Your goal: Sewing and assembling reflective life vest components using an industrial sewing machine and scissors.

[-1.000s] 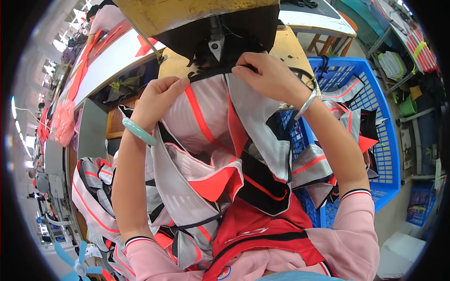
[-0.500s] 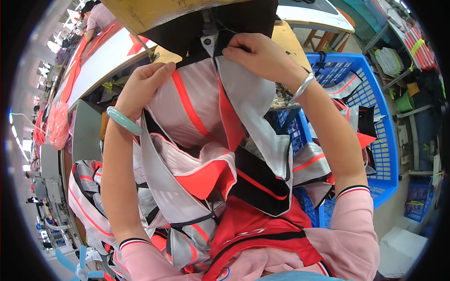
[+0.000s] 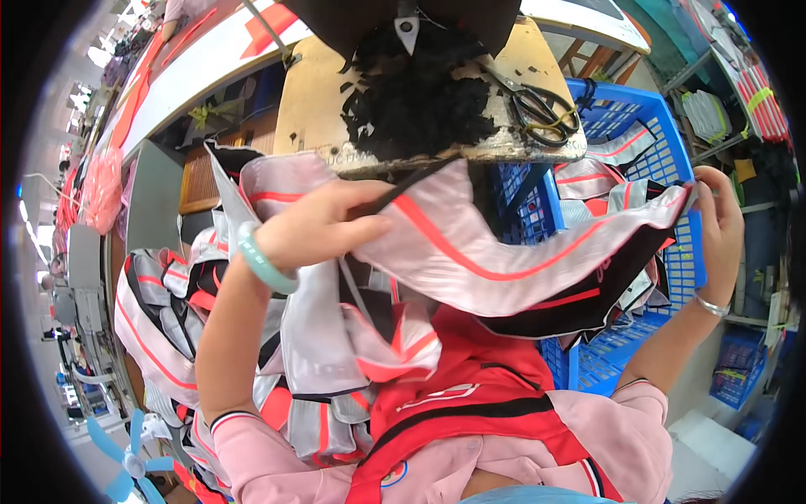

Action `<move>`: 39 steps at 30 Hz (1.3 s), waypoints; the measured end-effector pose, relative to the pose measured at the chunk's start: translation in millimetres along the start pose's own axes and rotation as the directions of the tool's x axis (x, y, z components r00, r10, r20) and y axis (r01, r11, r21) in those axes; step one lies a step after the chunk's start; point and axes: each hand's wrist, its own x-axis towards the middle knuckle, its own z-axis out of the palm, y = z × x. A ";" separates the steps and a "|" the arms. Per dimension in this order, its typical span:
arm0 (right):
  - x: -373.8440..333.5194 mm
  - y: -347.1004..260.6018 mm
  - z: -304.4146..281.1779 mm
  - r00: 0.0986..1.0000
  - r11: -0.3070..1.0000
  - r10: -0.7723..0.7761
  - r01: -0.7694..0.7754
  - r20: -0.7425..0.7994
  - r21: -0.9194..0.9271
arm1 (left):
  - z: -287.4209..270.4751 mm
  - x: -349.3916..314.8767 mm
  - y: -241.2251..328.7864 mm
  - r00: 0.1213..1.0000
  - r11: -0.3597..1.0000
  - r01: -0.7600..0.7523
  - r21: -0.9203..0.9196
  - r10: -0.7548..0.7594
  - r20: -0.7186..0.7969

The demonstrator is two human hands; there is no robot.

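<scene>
A pale grey-pink fabric panel point(image 3: 529, 286) with a coral stripe and black edging stretches across my lap. My left hand point(image 3: 323, 227) grips its black-edged left end, thumb and fingers closed on the cloth. Out to the right, my right hand point(image 3: 718, 227) pinches the panel's far corner, above the blue basket. The black underside shows along the panel's lower edge. More joined panels point(image 3: 319, 336) hang below my left hand over the red apron point(image 3: 470, 378).
Ahead, a worn worktable point(image 3: 311, 101) carries black scraps point(image 3: 420, 109) and scissors point(image 3: 541, 113) beneath a machine's pointed metal part point(image 3: 407, 34). A blue basket point(image 3: 688, 244) with similar panels stands right. A heap of panels point(image 3: 151, 336) lies left, near a blue fan point(image 3: 132, 462).
Both hands have left the metal part and drawn the fabric back. My right hand has swung far right with one end, spreading the panel sideways. The scraps and scissors have come into view.
</scene>
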 end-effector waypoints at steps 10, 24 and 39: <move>-58.9 -123.4 166.5 0.718 0.853 -0.488 0.513 0.496 0.098 | 64.7 10.5 12.9 0.981 0.988 -0.150 -0.042 0.144 -0.131; -18.3 -114.8 153.8 0.659 0.798 -0.582 0.573 0.477 0.183 | 34.7 -45.3 -4.2 0.847 0.982 -0.189 0.018 0.172 -0.503; 61.2 -135.2 184.8 0.810 0.820 -0.508 0.559 0.291 -0.124 | -47.5 35.8 17.7 0.790 0.964 -0.074 0.257 0.213 -0.575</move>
